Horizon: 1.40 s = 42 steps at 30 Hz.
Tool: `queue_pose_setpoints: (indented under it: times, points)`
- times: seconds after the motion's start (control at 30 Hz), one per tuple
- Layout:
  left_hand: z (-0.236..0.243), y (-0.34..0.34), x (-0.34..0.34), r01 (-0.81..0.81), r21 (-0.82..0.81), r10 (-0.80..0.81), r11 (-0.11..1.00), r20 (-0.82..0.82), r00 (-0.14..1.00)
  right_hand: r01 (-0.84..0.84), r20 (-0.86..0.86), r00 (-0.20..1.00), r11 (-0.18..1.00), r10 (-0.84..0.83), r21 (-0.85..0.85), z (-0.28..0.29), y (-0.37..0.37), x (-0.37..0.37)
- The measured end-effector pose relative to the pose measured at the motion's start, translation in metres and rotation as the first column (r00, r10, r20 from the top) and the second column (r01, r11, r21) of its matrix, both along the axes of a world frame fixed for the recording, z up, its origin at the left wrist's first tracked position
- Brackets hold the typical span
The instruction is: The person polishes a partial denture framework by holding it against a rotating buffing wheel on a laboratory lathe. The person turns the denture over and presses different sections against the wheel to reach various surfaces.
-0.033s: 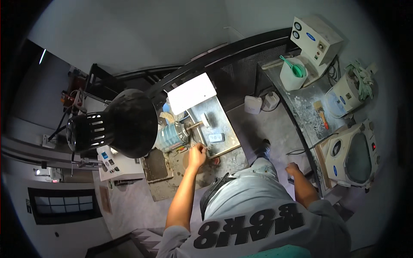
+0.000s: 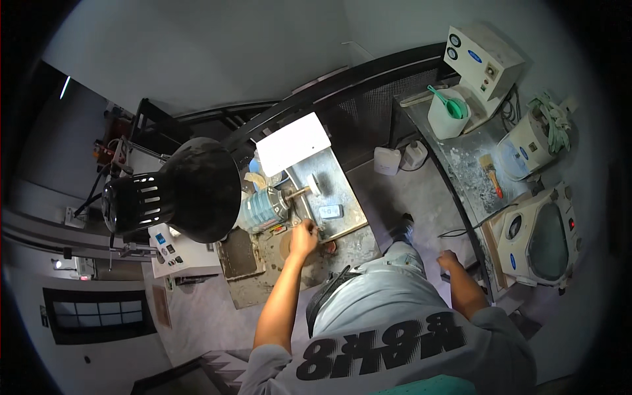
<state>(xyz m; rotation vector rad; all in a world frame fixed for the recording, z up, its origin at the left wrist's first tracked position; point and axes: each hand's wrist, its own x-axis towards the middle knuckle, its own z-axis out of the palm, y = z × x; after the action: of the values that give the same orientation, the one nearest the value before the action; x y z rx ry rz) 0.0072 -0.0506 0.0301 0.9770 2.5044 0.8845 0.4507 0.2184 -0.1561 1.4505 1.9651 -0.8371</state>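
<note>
The person's left arm is stretching forward over the counter (image 2: 253, 289), and the left hand (image 2: 303, 238) is bending its fingers inward; whether they are gripping anything cannot be told. The motor (image 2: 265, 208) is lying near them, ahead and to the left, its shaft (image 2: 299, 192) pointing right toward the wheel (image 2: 313, 184). The display (image 2: 331, 211) is resting right of the fingers, on the tray (image 2: 347, 194). The right hand (image 2: 447, 258) is hanging low, its fingers curling, their grip unclear.
</note>
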Motion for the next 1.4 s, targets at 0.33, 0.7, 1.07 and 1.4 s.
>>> queue_pose_setpoints:
  times: [0.33, 0.7, 1.07, 1.4]
  points:
    - [-0.023, 0.034, 0.016, 0.078, -0.234, -0.073, 0.969, 0.029, 0.997, 0.218, 0.022, 0.976, 0.969, -0.217, -0.118, 0.006, -0.016, 0.024]
    - [-0.018, 0.030, 0.026, 0.030, -0.165, -0.029, 0.986, 0.010, 1.000, -0.097, -0.020, 0.995, 0.995, 0.097, -0.001, -0.036, -0.001, 0.062]
    - [-0.026, 0.020, 0.032, -0.058, -0.220, 0.054, 0.974, -0.024, 0.998, 0.066, -0.145, 0.988, 0.996, -0.057, 0.062, 0.007, -0.001, 0.003]
    - [-0.041, 0.020, 0.035, 0.011, -0.247, -0.008, 0.969, 0.009, 1.000, 0.248, -0.097, 0.961, 0.962, -0.259, -0.114, 0.006, -0.014, 0.027]
